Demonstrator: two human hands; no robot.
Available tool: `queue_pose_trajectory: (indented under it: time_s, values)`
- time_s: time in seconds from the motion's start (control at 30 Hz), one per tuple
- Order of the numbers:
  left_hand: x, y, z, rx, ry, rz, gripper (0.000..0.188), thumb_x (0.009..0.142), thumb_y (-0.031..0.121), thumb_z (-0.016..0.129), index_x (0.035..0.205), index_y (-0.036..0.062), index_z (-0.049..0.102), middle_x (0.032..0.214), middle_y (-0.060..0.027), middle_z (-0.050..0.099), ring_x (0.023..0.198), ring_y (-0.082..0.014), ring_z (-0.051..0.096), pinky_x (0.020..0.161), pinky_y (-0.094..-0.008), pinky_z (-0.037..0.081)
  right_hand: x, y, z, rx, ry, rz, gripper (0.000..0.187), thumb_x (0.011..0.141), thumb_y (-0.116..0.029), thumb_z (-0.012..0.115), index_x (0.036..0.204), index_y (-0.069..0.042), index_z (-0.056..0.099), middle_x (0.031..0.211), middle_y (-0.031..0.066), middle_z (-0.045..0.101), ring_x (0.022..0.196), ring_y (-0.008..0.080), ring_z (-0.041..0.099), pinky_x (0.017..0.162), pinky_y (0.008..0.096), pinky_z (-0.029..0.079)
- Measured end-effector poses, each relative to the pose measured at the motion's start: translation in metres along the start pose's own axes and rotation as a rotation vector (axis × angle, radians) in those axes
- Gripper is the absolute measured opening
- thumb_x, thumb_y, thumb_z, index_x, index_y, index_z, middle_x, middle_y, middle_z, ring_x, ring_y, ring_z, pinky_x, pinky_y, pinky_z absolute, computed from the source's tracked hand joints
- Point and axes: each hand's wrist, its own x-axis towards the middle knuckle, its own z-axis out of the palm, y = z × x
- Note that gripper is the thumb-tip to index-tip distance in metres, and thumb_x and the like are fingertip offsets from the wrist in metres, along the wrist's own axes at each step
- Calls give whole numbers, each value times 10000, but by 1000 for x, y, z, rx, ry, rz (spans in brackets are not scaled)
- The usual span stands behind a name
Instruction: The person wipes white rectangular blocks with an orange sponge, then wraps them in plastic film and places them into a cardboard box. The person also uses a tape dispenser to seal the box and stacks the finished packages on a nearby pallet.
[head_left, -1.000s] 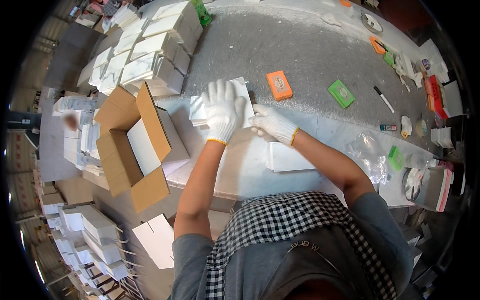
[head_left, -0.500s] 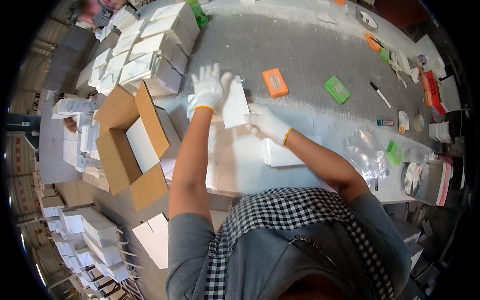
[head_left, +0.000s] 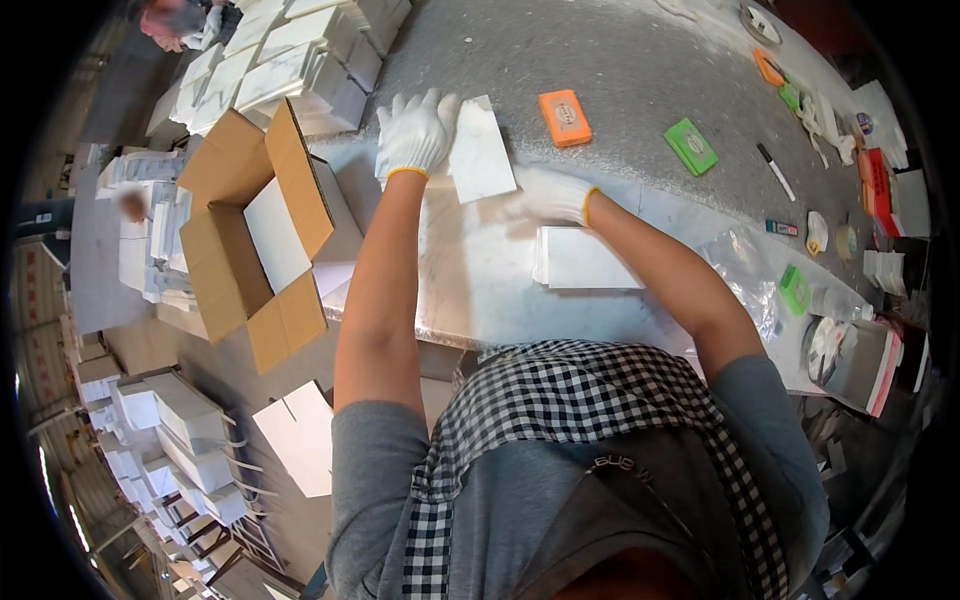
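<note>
My left hand (head_left: 415, 135), in a white knit glove, lies flat with its fingers spread and the thumb along the left edge of a white marble-look tile (head_left: 483, 150). Under that palm another pale piece peeks out, mostly covered. My right hand (head_left: 556, 194), gloved the same way, is smeared by motion near the tile's lower right corner; its fingers do not show clearly. Just below it sits a small stack of white tiles (head_left: 590, 258), partly behind my right forearm.
An open cardboard box (head_left: 228, 262) stands at the left, beside large tile stacks (head_left: 300, 75). Orange (head_left: 566, 118) and green (head_left: 690, 147) small boxes, a marker (head_left: 775, 172) and clear plastic film (head_left: 735, 265) lie on the table. Another person (head_left: 175, 20) is at the far left.
The whole view has shifted, so the table's things sit higher. My right fingers, by the tile's corner before, are blurred there now. My left hand stays spread beside the tile.
</note>
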Motion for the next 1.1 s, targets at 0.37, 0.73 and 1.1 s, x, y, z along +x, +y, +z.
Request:
queue_pose_trajectory:
  time_s: [0.37,0.73,1.1]
  values:
    - [4,1,-4,3,-65,-24,525,1053,497,348,1308,159,660,1337,-100,672,1312,-373,522,1095,-530,351,9,-38,13,-826,893,-358,408,959,-397,575,1223,-102,678,1097,169,683,995,339,657,918,449,504]
    - [0,0,7,26,16,-12,463,1052,488,375,1251,208,684,1248,-63,715,1228,-347,575,1044,-510,392,-22,-76,19,-252,388,-16,658,914,-529,656,1367,-57,591,1136,170,668,1127,311,634,806,463,557]
    - [-23,-7,-32,-223,199,-98,448,1002,422,505,1207,63,678,1160,-178,705,1132,-385,604,1030,-522,407,28,-60,11,-306,388,263,1038,722,-470,809,1550,-76,321,1397,304,465,1157,436,616,960,481,523]
